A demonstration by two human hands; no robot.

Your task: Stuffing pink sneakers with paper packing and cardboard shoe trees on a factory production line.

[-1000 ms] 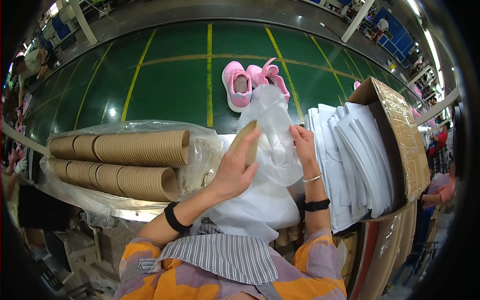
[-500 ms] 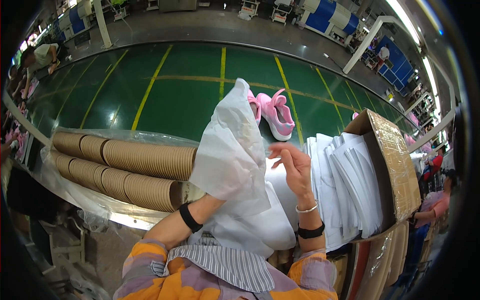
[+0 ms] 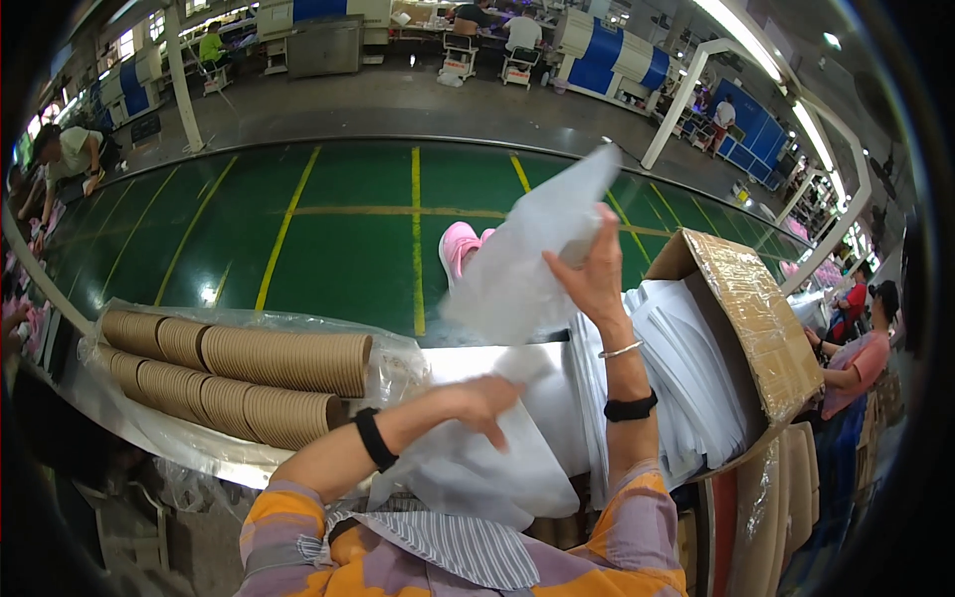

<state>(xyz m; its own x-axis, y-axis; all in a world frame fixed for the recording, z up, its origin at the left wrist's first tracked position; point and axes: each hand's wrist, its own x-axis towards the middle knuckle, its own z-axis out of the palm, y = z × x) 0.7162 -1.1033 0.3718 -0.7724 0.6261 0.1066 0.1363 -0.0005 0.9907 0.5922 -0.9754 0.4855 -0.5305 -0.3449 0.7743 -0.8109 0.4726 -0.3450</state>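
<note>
A thin white sheet of tissue paper (image 3: 532, 249) is lifted above the belt, and my right hand (image 3: 594, 269) grips it by its right side. Partly behind the sheet, a pink shoe (image 3: 458, 247) stands on the green conveyor belt (image 3: 348, 269). My left hand (image 3: 477, 403), blurred by motion, is lower and nearer to me, its thumb apart from its fingers and nothing seen in it. Beneath that hand, more white paper (image 3: 497, 473) hangs over the near edge of the work surface.
To the left, rows of nested brown cardboard inserts (image 3: 269, 348) lie in clear plastic. At right, a tipped carton (image 3: 756, 308) holds stacked white sheets (image 3: 686, 368). Co-workers (image 3: 860, 358) are along the line on both sides, with machines (image 3: 607, 60) beyond the belt.
The tissue sheet has passed from my left hand to my right and moved right and away. My left hand has come out from beneath it. My head view has shifted.
</note>
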